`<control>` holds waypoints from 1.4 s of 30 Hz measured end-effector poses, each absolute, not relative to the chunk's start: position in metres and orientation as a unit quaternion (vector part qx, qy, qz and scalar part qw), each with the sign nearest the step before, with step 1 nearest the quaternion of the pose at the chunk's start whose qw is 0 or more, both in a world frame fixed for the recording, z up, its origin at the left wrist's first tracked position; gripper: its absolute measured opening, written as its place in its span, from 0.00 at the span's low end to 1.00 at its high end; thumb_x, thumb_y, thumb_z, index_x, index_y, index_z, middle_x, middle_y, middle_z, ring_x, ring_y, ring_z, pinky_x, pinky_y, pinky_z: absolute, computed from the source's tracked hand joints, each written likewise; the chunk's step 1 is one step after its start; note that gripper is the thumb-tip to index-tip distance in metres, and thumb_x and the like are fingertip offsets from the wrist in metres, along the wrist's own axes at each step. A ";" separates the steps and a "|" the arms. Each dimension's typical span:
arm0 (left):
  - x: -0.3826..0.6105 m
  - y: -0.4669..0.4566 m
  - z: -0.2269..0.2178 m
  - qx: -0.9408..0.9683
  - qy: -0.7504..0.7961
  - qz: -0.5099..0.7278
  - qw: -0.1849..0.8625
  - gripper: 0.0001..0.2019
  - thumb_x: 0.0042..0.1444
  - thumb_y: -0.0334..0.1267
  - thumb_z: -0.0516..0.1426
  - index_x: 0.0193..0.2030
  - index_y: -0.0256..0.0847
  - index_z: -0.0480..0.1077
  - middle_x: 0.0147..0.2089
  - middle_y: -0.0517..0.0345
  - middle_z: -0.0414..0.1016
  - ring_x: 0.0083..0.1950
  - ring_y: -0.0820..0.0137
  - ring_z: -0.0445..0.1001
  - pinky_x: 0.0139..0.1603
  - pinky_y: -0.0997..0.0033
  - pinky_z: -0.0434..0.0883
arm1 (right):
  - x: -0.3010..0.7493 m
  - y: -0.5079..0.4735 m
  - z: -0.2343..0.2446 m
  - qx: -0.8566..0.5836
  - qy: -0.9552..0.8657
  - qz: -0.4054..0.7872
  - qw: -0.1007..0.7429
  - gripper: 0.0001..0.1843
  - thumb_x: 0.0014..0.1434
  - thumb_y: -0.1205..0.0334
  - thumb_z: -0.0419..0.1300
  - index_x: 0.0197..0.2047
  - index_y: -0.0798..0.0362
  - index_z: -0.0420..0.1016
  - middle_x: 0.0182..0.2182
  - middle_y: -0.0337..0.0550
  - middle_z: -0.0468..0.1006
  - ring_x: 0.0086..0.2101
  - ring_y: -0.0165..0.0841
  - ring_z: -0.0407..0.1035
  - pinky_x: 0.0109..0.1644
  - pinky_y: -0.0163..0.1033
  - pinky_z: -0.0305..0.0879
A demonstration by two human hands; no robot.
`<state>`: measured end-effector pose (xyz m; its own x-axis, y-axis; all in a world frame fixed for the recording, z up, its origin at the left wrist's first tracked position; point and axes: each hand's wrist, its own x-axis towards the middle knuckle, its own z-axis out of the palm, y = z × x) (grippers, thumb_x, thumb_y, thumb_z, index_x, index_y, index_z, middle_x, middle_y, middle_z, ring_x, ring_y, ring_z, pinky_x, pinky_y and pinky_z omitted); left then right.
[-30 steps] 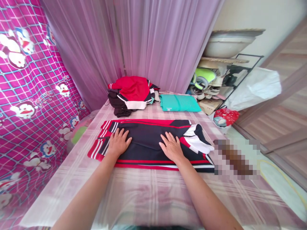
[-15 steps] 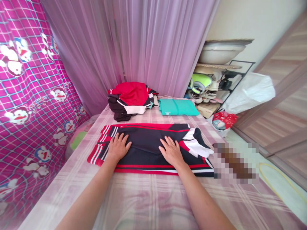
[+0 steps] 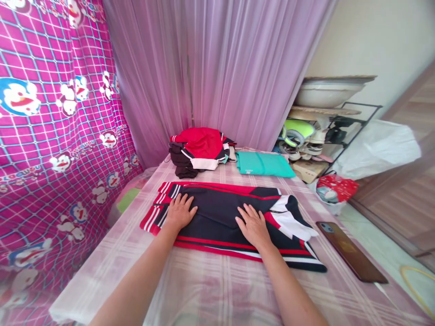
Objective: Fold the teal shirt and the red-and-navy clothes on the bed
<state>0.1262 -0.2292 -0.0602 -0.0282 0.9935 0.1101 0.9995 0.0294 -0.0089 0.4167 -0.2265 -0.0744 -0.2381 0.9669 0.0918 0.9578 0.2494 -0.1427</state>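
Observation:
A dark navy jacket (image 3: 217, 217) with red and white trim lies flat in front of me, its sleeves folded in lengthwise. Its white collar points right, and its striped red cuffs and hem are at the left. My left hand (image 3: 180, 213) rests flat on the jacket near the striped end, fingers spread. On the collar side, my right hand (image 3: 253, 224) lies palm down on the dark cloth with its fingers apart. Neither hand grips the fabric.
Behind the jacket sit a pile of red and dark clothes (image 3: 204, 145) and a folded teal garment (image 3: 265, 164). A phone (image 3: 351, 251) with a cable lies at the right edge of the plaid-covered bed (image 3: 210, 294). Beyond stands a shoe rack (image 3: 345, 145).
The view has shifted, so everything appears further right and slightly lower. Both hands stay flat on the jacket in nearly the same places.

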 end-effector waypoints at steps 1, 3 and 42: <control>0.126 -0.229 -0.060 -0.695 -0.717 -0.033 0.041 0.29 0.66 0.54 0.44 0.69 0.46 0.61 0.72 0.49 0.61 0.73 0.51 0.54 0.68 0.47 0.55 | 0.416 -0.226 -0.074 -0.612 -0.786 0.028 0.082 0.27 0.70 0.51 0.44 0.68 0.47 0.64 0.69 0.46 0.60 0.68 0.41 0.50 0.70 0.56 0.43; 0.126 -0.230 -0.060 -0.695 -0.718 -0.030 0.041 0.29 0.67 0.55 0.43 0.69 0.47 0.61 0.72 0.50 0.61 0.73 0.52 0.54 0.68 0.48 0.55 | 0.416 -0.226 -0.072 -0.613 -0.785 0.031 0.083 0.27 0.70 0.52 0.44 0.68 0.47 0.65 0.69 0.46 0.60 0.68 0.41 0.50 0.70 0.56 0.43; 0.147 -0.295 -0.082 -0.798 -0.549 -0.248 0.011 0.19 0.66 0.46 0.49 0.51 0.43 0.77 0.53 0.50 0.81 0.56 0.58 0.77 0.60 0.50 0.70 | 0.469 -0.261 -0.101 -0.543 -0.793 -0.005 0.278 0.17 0.64 0.60 0.55 0.52 0.51 0.79 0.54 0.51 0.78 0.55 0.45 0.72 0.61 0.54 0.66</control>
<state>0.1469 -0.2948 -0.0825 0.2743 0.8709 0.4078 0.8814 -0.3973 0.2555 0.4688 -0.2609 -0.1013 -0.2564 0.8576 0.4458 0.8629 0.4109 -0.2943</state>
